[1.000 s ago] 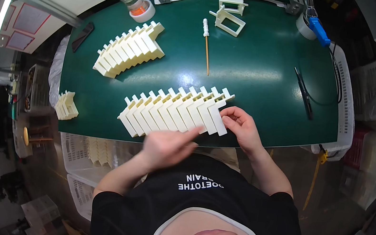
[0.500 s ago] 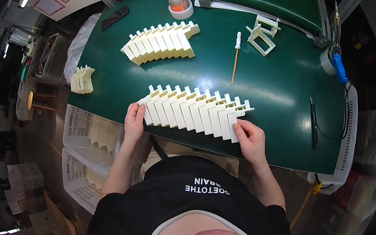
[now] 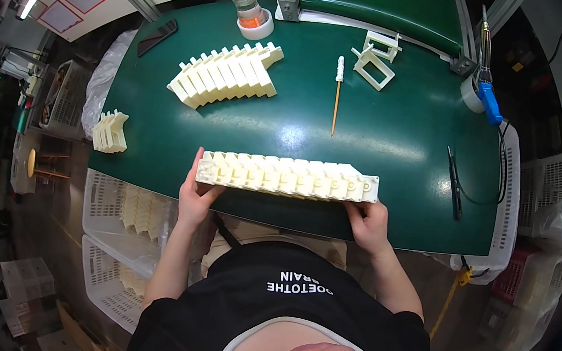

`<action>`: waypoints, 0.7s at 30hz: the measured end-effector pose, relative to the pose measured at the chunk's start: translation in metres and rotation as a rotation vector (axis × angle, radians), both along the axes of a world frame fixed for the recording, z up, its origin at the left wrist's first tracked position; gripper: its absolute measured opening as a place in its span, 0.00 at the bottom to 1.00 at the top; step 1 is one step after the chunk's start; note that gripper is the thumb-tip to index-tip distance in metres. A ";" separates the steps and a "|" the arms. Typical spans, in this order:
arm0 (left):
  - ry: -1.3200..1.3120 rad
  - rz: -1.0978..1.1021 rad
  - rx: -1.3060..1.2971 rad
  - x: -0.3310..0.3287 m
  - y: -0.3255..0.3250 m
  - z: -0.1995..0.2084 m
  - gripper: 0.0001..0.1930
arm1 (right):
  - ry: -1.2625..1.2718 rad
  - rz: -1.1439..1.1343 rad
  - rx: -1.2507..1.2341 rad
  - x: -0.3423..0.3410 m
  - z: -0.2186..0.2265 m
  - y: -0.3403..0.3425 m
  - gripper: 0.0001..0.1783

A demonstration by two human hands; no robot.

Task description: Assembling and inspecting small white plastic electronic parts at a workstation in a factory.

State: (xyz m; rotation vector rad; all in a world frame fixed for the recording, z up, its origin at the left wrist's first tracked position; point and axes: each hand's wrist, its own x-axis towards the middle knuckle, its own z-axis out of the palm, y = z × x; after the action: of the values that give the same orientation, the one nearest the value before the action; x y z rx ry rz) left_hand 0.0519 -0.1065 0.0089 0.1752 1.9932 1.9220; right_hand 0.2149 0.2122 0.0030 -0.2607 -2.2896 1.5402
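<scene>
A long row of nested cream plastic parts [image 3: 288, 176] spans between my two hands, above the near edge of the green work table [image 3: 275, 214]. My left hand [image 3: 197, 189] grips its left end, thumb underneath at the near side and fingers along the end. Gripping the right end is my right hand [image 3: 369, 224], with its thumb on the near side and the other fingers partly hidden. The row's narrow side faces up, showing small round bosses. Farther back lies a second row of similar cream parts [image 3: 227, 76], apart from my hands.
A short stack of cream parts [image 3: 111, 131] sits at the table's left edge. Beyond are a glass jar [image 3: 248, 9] in a white tape roll, a wooden-handled stick [image 3: 336, 104] and two cream frames [image 3: 373, 68]. A blue-handled soldering iron [image 3: 487, 100] and black tweezers [image 3: 453, 184] lie right.
Both hands have rolled the held row so its narrow side with round bosses faces up instead of the stepped faces. The whole view has shifted slightly.
</scene>
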 end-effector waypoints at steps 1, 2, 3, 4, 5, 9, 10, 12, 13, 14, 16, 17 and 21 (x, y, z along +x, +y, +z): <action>-0.003 0.000 0.002 -0.002 -0.004 -0.002 0.42 | -0.003 0.000 0.002 0.003 -0.005 0.004 0.12; 0.247 -0.017 -0.244 -0.002 -0.009 -0.003 0.38 | -0.030 0.029 -0.025 0.006 -0.005 0.006 0.13; 0.496 -0.036 -0.491 -0.003 -0.014 -0.004 0.33 | -0.057 0.057 -0.052 0.008 -0.005 0.006 0.13; 0.491 -0.037 -0.491 -0.003 -0.018 -0.006 0.33 | -0.063 0.057 -0.052 0.009 -0.003 0.005 0.13; 0.568 -0.102 -0.533 -0.006 -0.021 -0.006 0.28 | -0.029 0.049 -0.024 0.007 0.000 0.005 0.14; 0.694 -0.144 -0.612 -0.005 -0.020 -0.012 0.22 | 0.054 0.042 0.063 0.004 0.009 0.007 0.15; 0.693 -0.147 -0.613 -0.004 -0.020 -0.012 0.22 | 0.052 0.040 0.062 0.002 0.010 0.008 0.15; 0.754 -0.170 -0.675 -0.005 -0.016 -0.012 0.22 | 0.075 0.049 0.129 0.003 0.016 0.011 0.15; 0.750 -0.178 -0.663 -0.004 -0.014 -0.011 0.22 | 0.067 0.039 0.137 0.005 0.017 0.012 0.15; 0.760 -0.173 -0.701 -0.002 -0.011 -0.008 0.22 | 0.068 0.052 0.152 0.005 0.017 0.014 0.15; 0.767 -0.175 -0.727 -0.001 -0.006 -0.006 0.23 | 0.060 0.056 0.175 0.006 0.017 0.017 0.15; 0.809 -0.175 -0.767 -0.001 -0.006 -0.005 0.25 | 0.075 0.064 0.185 0.006 0.017 0.018 0.16; 0.854 -0.186 -0.824 0.001 -0.003 -0.003 0.27 | 0.072 0.087 0.197 0.009 0.020 0.026 0.19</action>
State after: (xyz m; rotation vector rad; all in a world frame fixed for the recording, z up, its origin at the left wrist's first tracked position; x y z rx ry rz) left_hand 0.0525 -0.1091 0.0061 1.0248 2.9676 0.8023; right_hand 0.2238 0.2384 0.0231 -0.0529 -2.4010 1.3279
